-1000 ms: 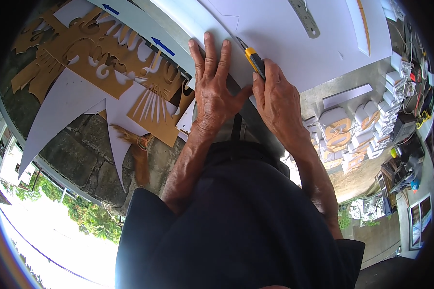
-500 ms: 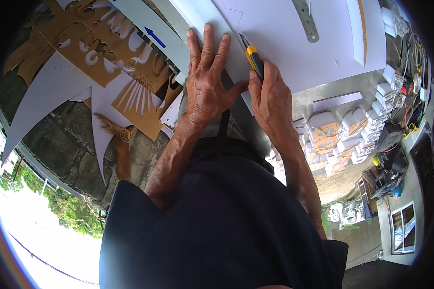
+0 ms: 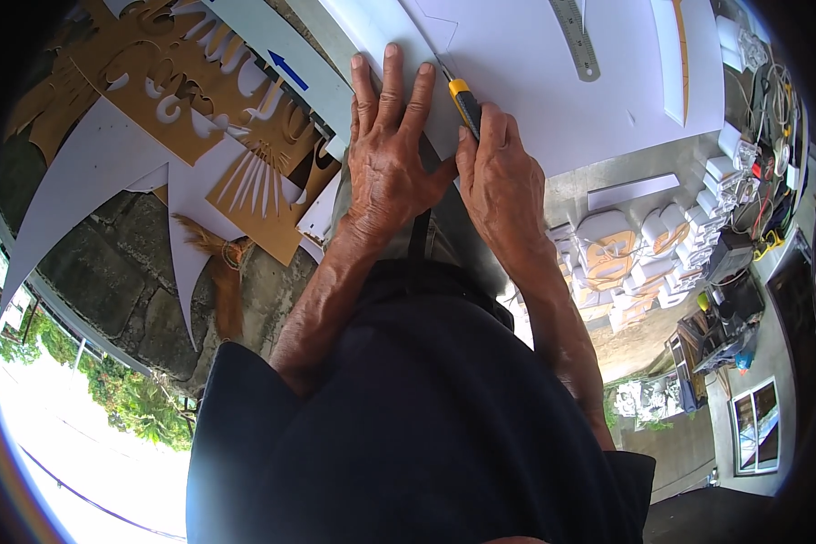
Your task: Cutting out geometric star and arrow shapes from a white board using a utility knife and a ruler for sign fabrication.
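My left hand point(image 3: 387, 150) lies flat with its fingers spread, pressing on a white strip point(image 3: 381, 36) along the edge of a large white sheet point(image 3: 526, 109). In my right hand point(image 3: 503, 177) is a yellow and black utility knife point(image 3: 464, 102), fingers wrapped round its handle. The blade points up and left, its tip at the sheet close to my left index finger. Thin outlines are drawn on the sheet just beyond the blade. A metal ruler point(image 3: 575, 41) rests on the sheet farther right.
Brown boards with cut-out letter shapes point(image 3: 168, 72) and pointed white pieces point(image 3: 91, 172) lie at the left. A narrow white strip point(image 3: 633, 190) and several cut foam shapes point(image 3: 607, 249) are at the right. Beyond them are tangled cables point(image 3: 775, 118). A brush point(image 3: 227, 272) lies on the stone floor.
My right hand has moved slightly up and left with the utility knife, its tip now nearer my left fingers. My left hand stays nearly in place.
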The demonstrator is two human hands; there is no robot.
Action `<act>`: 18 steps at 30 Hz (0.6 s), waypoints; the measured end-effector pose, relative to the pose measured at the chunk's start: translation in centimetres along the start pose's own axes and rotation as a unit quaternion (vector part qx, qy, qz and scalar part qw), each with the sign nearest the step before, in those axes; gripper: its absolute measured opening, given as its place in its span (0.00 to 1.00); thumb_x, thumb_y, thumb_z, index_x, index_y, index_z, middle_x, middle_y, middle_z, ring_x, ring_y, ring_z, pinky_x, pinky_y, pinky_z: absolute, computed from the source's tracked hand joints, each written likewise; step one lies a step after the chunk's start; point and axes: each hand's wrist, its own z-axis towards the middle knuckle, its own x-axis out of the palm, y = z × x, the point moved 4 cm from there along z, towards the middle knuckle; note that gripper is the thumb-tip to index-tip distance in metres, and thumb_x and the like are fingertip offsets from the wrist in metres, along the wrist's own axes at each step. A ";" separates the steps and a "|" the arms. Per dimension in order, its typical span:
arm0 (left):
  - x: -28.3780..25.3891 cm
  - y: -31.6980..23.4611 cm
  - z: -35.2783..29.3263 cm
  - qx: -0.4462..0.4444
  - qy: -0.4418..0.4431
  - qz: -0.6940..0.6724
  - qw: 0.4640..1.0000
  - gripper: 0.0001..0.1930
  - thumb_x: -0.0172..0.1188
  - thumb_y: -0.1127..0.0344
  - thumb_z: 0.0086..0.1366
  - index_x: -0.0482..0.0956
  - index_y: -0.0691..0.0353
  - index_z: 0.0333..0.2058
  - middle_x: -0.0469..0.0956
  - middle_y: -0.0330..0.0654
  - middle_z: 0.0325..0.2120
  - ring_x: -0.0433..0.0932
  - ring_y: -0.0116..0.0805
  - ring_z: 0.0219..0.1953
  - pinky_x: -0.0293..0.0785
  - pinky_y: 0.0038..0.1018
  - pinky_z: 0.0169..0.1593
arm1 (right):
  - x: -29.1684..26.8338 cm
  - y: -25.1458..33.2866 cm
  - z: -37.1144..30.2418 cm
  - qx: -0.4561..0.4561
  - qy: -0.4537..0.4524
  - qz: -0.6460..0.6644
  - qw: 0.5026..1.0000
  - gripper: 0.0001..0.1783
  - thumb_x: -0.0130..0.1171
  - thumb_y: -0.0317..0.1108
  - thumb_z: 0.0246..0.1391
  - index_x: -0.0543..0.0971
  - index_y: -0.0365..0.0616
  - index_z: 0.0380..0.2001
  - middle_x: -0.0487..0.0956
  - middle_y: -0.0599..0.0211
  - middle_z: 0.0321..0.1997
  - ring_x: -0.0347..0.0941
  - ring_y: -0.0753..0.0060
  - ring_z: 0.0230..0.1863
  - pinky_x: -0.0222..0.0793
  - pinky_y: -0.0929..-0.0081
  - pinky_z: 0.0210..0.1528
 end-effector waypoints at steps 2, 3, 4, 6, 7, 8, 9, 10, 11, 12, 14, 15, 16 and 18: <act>0.1 0.2 0.0 -0.006 0.002 0.003 1.000 0.48 0.77 0.60 0.51 0.65 0.58 0.71 0.49 0.59 0.76 0.42 0.74 0.76 0.57 0.63 0.71 | 0.2 0.1 0.0 0.001 0.000 0.000 1.000 0.15 0.59 0.34 0.67 0.65 0.38 0.46 0.76 0.52 0.39 0.83 0.46 0.30 0.79 0.56 0.26; 0.2 0.3 -0.1 -0.012 0.004 0.005 1.000 0.50 0.79 0.57 0.49 0.66 0.57 0.70 0.48 0.56 0.76 0.42 0.70 0.77 0.55 0.63 0.73 | 0.2 0.1 0.0 0.001 0.000 0.000 1.000 0.16 0.59 0.33 0.67 0.65 0.38 0.46 0.76 0.51 0.40 0.83 0.46 0.30 0.79 0.56 0.26; 0.2 0.3 -0.1 -0.012 0.005 0.005 1.000 0.50 0.79 0.57 0.49 0.66 0.57 0.70 0.48 0.56 0.76 0.42 0.70 0.77 0.55 0.63 0.73 | 0.3 0.1 -0.1 0.001 -0.001 0.000 1.000 0.16 0.59 0.33 0.67 0.65 0.38 0.46 0.76 0.51 0.40 0.83 0.46 0.30 0.79 0.56 0.26; 0.2 0.4 -0.1 -0.011 0.008 0.006 1.000 0.50 0.80 0.57 0.49 0.66 0.57 0.71 0.48 0.56 0.76 0.41 0.71 0.77 0.55 0.63 0.73 | 0.3 0.1 -0.2 -0.001 -0.023 0.008 1.000 0.16 0.59 0.33 0.66 0.65 0.38 0.46 0.76 0.51 0.40 0.82 0.46 0.29 0.79 0.56 0.25; 0.3 0.4 -0.1 -0.010 0.008 0.006 1.000 0.50 0.80 0.57 0.49 0.66 0.57 0.71 0.48 0.56 0.76 0.41 0.71 0.77 0.55 0.63 0.73 | 0.2 0.1 -0.2 0.000 -0.024 0.008 1.000 0.16 0.59 0.33 0.66 0.65 0.38 0.46 0.76 0.51 0.40 0.82 0.46 0.29 0.79 0.56 0.25; 0.3 0.4 -0.1 -0.011 0.007 0.002 1.000 0.51 0.81 0.56 0.48 0.66 0.58 0.71 0.48 0.56 0.76 0.41 0.71 0.77 0.55 0.62 0.73 | 0.0 0.0 -0.4 0.011 -0.036 0.027 0.999 0.16 0.60 0.33 0.66 0.66 0.37 0.47 0.76 0.51 0.40 0.82 0.46 0.29 0.78 0.55 0.26; 0.2 0.4 -0.1 -0.012 0.006 -0.003 1.000 0.52 0.81 0.56 0.47 0.66 0.58 0.71 0.47 0.56 0.77 0.41 0.71 0.77 0.56 0.62 0.73 | -0.2 -0.2 -0.6 0.022 -0.047 0.046 0.998 0.17 0.61 0.33 0.66 0.66 0.37 0.48 0.75 0.50 0.40 0.81 0.46 0.29 0.78 0.55 0.27; 0.1 0.4 -0.1 -0.012 0.007 -0.002 1.000 0.52 0.81 0.56 0.47 0.66 0.58 0.71 0.47 0.56 0.77 0.41 0.71 0.77 0.56 0.62 0.73 | -0.3 -0.3 -0.8 0.023 -0.048 0.046 0.998 0.17 0.61 0.33 0.66 0.66 0.37 0.48 0.75 0.50 0.40 0.81 0.46 0.29 0.78 0.55 0.27; 0.0 0.4 -0.1 -0.013 0.015 -0.002 1.000 0.54 0.83 0.54 0.45 0.65 0.58 0.71 0.47 0.57 0.77 0.40 0.71 0.77 0.56 0.61 0.73 | -0.4 -0.5 -1.2 0.025 -0.065 0.070 0.995 0.18 0.62 0.32 0.64 0.66 0.37 0.48 0.75 0.50 0.41 0.81 0.45 0.31 0.77 0.55 0.29; 0.0 0.3 -0.1 -0.013 0.024 -0.002 1.000 0.56 0.84 0.53 0.43 0.65 0.58 0.71 0.47 0.57 0.77 0.40 0.71 0.77 0.56 0.61 0.73 | -0.5 -0.8 -1.6 0.028 -0.083 0.094 0.992 0.19 0.64 0.31 0.63 0.67 0.36 0.49 0.75 0.49 0.41 0.81 0.44 0.32 0.77 0.54 0.31; 0.1 0.5 -0.2 -0.006 0.023 -0.007 1.000 0.58 0.84 0.52 0.42 0.64 0.58 0.72 0.46 0.58 0.77 0.40 0.72 0.77 0.56 0.60 0.73 | -0.5 -1.4 -2.7 0.036 -0.075 0.099 0.992 0.21 0.67 0.30 0.60 0.67 0.36 0.50 0.75 0.49 0.42 0.81 0.43 0.34 0.76 0.54 0.32; 0.0 0.7 -0.2 -0.001 0.019 -0.011 1.000 0.59 0.85 0.52 0.41 0.63 0.58 0.72 0.46 0.58 0.77 0.40 0.72 0.77 0.57 0.60 0.73 | -0.4 -1.5 -3.2 0.041 -0.067 0.104 0.991 0.24 0.69 0.29 0.58 0.67 0.36 0.50 0.76 0.48 0.42 0.80 0.42 0.36 0.76 0.54 0.34; 0.1 0.9 -0.4 0.001 0.022 -0.009 1.000 0.59 0.85 0.52 0.41 0.63 0.58 0.72 0.46 0.58 0.77 0.40 0.72 0.77 0.57 0.60 0.73 | -0.2 -1.4 -3.8 0.044 -0.069 0.107 0.991 0.24 0.69 0.29 0.58 0.67 0.36 0.50 0.76 0.48 0.42 0.80 0.42 0.36 0.76 0.54 0.34; 0.0 1.1 -0.6 0.026 0.008 -0.020 0.999 0.61 0.85 0.52 0.40 0.61 0.58 0.73 0.45 0.60 0.77 0.40 0.72 0.77 0.57 0.59 0.73 | 0.0 -1.4 -5.0 0.046 -0.088 0.088 0.991 0.28 0.74 0.31 0.54 0.68 0.36 0.51 0.76 0.49 0.44 0.80 0.42 0.37 0.76 0.56 0.34</act>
